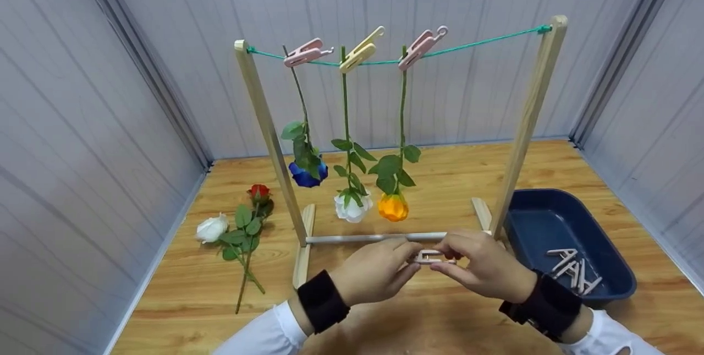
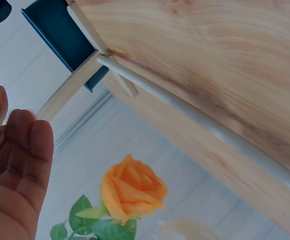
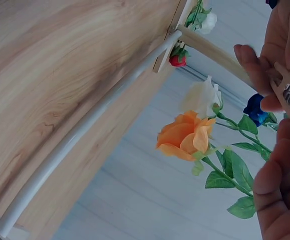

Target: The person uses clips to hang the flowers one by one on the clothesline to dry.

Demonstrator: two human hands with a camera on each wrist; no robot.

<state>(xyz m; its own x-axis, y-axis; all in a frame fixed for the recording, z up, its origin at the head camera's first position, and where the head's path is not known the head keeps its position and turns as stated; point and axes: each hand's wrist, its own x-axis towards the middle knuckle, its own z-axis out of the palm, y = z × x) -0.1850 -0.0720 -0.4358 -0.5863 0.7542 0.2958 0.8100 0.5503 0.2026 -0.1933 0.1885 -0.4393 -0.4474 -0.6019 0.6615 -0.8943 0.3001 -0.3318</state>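
Pale pink plastic clothes peg (image 1: 430, 257): I see it right between the two hands, in front of the round white bar (image 1: 374, 238); its long axis runs roughly left to right, from hand to hand.
Left hand (image 1: 377, 268): fingers pinch the peg's left end.
Right hand (image 1: 485, 266): thumb and fingers pinch the right end; neither hand is nearer, as both touch it.
Thin green cord (image 1: 478, 43): well above and beyond the fingers, strung crosswise like the peg.
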